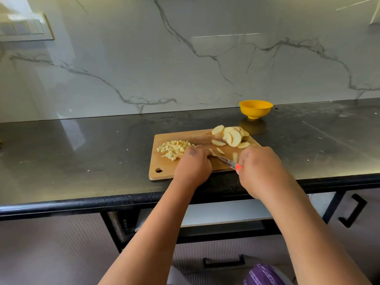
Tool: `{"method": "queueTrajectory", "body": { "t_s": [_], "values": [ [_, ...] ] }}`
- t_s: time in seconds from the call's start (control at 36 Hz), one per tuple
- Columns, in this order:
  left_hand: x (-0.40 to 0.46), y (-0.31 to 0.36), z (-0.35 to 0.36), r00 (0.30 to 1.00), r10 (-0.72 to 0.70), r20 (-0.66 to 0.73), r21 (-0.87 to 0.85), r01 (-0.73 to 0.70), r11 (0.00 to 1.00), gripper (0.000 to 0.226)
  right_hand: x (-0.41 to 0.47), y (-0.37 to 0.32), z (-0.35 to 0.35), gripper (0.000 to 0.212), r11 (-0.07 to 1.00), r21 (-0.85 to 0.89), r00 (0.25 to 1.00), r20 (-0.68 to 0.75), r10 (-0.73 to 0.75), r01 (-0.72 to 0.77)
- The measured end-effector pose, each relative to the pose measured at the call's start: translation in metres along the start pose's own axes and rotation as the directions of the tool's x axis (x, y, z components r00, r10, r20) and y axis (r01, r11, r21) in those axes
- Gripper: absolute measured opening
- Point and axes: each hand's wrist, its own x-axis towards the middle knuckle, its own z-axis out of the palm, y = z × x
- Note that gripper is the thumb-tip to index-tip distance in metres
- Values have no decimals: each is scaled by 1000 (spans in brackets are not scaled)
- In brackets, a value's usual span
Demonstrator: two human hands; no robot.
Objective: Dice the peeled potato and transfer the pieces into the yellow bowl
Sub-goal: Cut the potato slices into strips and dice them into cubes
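Note:
A wooden cutting board [164, 171] lies on the dark counter. A heap of small potato dice [173, 149] sits at its left. Potato slices [232, 136] are piled at its far right, with loose slices [220, 150] nearer the middle. My left hand [193, 166] curls over potato pieces at the board's centre, hiding most of them. My right hand [260, 169] grips a knife by its orange handle [238, 167]; the blade [225, 160] points left toward my left hand. The yellow bowl [255, 109] stands behind the board near the wall.
The black counter [82, 153] runs left and right, with a marble backsplash behind it. Its front edge is just below the board. Drawers with black handles [353, 210] sit under the counter. A switch panel [24, 27] is on the wall at upper left.

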Motion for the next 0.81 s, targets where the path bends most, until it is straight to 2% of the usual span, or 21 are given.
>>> {"method": "queueTrajectory", "body": {
  "t_s": [0.08,0.17,0.25,0.31,0.53,0.64,0.81],
  "values": [
    [-2,-2,0,1000,11,-11,-14,-11,1000,26,-6,19,12,11,989,88,960,-262,-95,121],
    [-4,-1,-3,1000,-4,-9,-39,3,999,33,-6,27,14,3,962,207,911,-403,-84,180],
    [-6,3,-8,999,2,-40,-70,-5,998,39,1,22,19,13,940,259,889,-450,-88,224],
    [-8,4,-11,998,1,-68,-85,-7,996,41,5,18,26,18,939,258,894,-438,-97,228],
    [-9,3,-7,999,-21,-39,-25,20,999,36,9,6,37,7,938,277,927,-362,-97,207],
    [-7,3,-6,999,-18,-30,-33,17,999,39,15,-5,31,16,974,193,976,-201,-79,118],
    [-5,4,-5,999,-30,-20,-25,30,999,34,22,-28,11,32,997,30,997,-2,-74,74]
  ]
}}
